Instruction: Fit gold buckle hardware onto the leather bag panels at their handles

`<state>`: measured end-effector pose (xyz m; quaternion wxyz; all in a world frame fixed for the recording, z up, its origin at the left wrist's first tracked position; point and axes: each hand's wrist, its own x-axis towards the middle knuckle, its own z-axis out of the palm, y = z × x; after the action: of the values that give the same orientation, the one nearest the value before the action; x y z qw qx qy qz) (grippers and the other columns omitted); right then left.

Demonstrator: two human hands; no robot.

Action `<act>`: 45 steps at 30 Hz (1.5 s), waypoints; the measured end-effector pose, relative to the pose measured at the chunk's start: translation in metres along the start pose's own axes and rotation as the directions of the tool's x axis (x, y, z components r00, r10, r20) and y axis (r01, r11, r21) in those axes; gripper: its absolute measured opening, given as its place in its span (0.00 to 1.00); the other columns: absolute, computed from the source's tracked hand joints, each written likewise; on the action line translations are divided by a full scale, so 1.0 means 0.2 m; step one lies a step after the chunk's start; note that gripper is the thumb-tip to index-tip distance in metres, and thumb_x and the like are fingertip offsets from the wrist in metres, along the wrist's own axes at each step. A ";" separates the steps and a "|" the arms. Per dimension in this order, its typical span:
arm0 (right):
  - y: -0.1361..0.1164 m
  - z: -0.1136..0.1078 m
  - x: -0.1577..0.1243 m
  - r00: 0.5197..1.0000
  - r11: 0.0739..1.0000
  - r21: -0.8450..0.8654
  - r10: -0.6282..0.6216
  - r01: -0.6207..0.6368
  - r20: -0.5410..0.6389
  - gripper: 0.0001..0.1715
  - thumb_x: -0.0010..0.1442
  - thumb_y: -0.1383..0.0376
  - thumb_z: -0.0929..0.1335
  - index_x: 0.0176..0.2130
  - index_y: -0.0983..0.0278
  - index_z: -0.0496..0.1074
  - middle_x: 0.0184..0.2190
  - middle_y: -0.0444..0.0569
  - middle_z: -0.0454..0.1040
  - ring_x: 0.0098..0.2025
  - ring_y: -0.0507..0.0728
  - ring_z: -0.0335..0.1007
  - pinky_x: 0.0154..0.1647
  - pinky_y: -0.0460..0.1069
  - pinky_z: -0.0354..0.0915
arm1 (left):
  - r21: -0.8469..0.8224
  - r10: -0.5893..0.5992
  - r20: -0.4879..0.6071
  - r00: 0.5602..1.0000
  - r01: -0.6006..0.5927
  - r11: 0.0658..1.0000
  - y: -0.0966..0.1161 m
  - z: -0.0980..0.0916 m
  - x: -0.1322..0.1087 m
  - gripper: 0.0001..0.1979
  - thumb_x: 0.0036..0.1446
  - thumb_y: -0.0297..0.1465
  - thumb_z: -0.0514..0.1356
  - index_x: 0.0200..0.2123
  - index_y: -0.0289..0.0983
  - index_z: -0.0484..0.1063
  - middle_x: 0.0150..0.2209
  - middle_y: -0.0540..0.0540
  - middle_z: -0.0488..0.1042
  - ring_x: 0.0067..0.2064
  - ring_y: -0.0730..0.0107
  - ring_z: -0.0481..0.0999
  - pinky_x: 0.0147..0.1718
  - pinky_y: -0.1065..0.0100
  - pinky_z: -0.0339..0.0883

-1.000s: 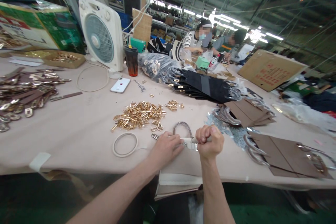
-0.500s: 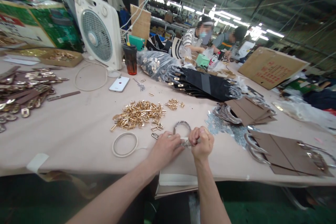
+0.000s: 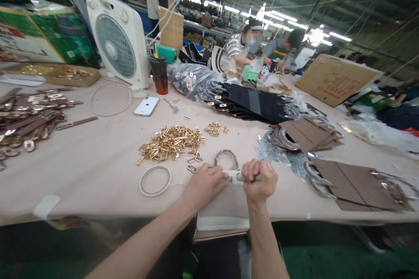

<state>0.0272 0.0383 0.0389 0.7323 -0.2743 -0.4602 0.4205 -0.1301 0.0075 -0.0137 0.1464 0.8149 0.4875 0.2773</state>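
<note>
My left hand (image 3: 206, 184) lies over a bag piece on the table, its fingers bent down and pressing on it. Beyond the fingers show the piece's white strip (image 3: 236, 177) with a small metal fitting and a looped handle (image 3: 226, 152) in clear wrap. A metal buckle end (image 3: 191, 168) sticks out left of the knuckles. In a closed fist, my right hand (image 3: 260, 178) grips a tool with a pale handle (image 3: 240, 177), which points left at the fitting; its tip is too small to make out. Gold metal fittings (image 3: 173, 141) lie heaped beyond my left hand.
A roll of tape (image 3: 155, 181) lies left of my hands. Brown bag panels (image 3: 355, 183) with wrapped handles lie at right, near clear plastic bits (image 3: 288, 157). Farther back stand a fan (image 3: 119, 43), a tumbler (image 3: 159, 74), a phone (image 3: 146, 106) and black panels (image 3: 255, 100). Two co-workers sit beyond.
My right fist has shifted slightly right, drawing away from my left hand, so more of the white strip and tool handle shows. My left hand stays nearly still.
</note>
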 end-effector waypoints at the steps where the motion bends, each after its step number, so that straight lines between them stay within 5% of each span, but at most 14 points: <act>1: -0.02 0.00 0.01 1.000 1.000 0.005 0.001 -0.001 -0.007 0.21 0.67 0.62 0.65 0.23 0.60 0.60 0.15 0.37 0.54 0.15 0.48 0.46 0.16 0.44 0.47 | 0.001 0.003 0.002 1.000 -0.003 1.000 0.00 0.00 0.00 0.08 0.70 0.39 0.60 0.48 0.44 0.73 0.47 0.47 0.77 0.51 0.59 0.71 0.52 0.58 0.66; 13: 0.17 -0.01 -0.04 0.983 0.985 -0.045 0.170 -0.167 0.063 0.22 0.69 0.57 0.66 0.24 0.60 0.61 0.15 0.37 0.58 0.15 0.48 0.49 0.16 0.45 0.46 | -0.036 0.007 -0.026 1.000 -0.008 0.999 -0.01 0.01 0.02 0.08 0.71 0.37 0.59 0.48 0.43 0.74 0.48 0.47 0.78 0.50 0.59 0.71 0.53 0.57 0.64; 19: 0.13 0.00 -0.04 0.995 0.996 -0.077 0.046 -0.039 0.091 0.22 0.69 0.59 0.65 0.24 0.60 0.61 0.15 0.37 0.58 0.16 0.49 0.51 0.18 0.46 0.49 | -0.050 -0.005 -0.002 1.000 0.005 0.999 0.00 0.00 0.02 0.06 0.71 0.37 0.58 0.45 0.43 0.74 0.44 0.48 0.77 0.48 0.59 0.72 0.52 0.58 0.64; 24: 0.14 -0.01 -0.06 0.990 0.987 -0.121 0.119 -0.109 0.078 0.23 0.69 0.59 0.65 0.23 0.60 0.61 0.15 0.37 0.58 0.16 0.49 0.49 0.18 0.46 0.48 | -0.044 0.011 -0.021 1.000 -0.011 0.999 0.00 0.01 0.02 0.06 0.70 0.35 0.60 0.47 0.42 0.74 0.47 0.47 0.78 0.48 0.60 0.72 0.53 0.57 0.63; 31: 0.03 0.00 0.01 0.997 0.998 -0.025 -0.050 0.051 0.065 0.20 0.68 0.63 0.65 0.24 0.60 0.62 0.15 0.37 0.56 0.16 0.49 0.50 0.18 0.46 0.48 | -0.016 -0.043 -0.026 0.999 0.043 0.999 0.02 0.00 0.04 0.09 0.72 0.39 0.57 0.46 0.44 0.74 0.44 0.48 0.78 0.46 0.61 0.72 0.51 0.59 0.63; 42: 0.18 -0.04 -0.01 0.985 0.990 -0.037 0.137 -0.134 0.106 0.21 0.67 0.60 0.66 0.23 0.60 0.62 0.15 0.38 0.59 0.15 0.48 0.49 0.17 0.45 0.47 | 0.013 -0.046 -0.038 0.998 0.046 0.999 0.02 0.00 0.06 0.10 0.73 0.40 0.57 0.44 0.42 0.75 0.43 0.48 0.79 0.45 0.61 0.73 0.48 0.59 0.63; 45: 0.17 -0.04 -0.01 0.989 0.994 -0.015 0.106 -0.105 0.103 0.21 0.67 0.60 0.66 0.23 0.60 0.62 0.15 0.38 0.58 0.15 0.48 0.49 0.17 0.46 0.47 | 0.019 -0.044 -0.044 0.998 0.045 0.999 0.02 0.00 0.06 0.09 0.72 0.39 0.58 0.45 0.42 0.75 0.43 0.49 0.79 0.45 0.61 0.72 0.48 0.59 0.64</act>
<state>0.0207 0.0540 0.0075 0.6828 -0.2796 -0.4844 0.4701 -0.1228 0.0159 -0.0082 0.1340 0.7990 0.5112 0.2868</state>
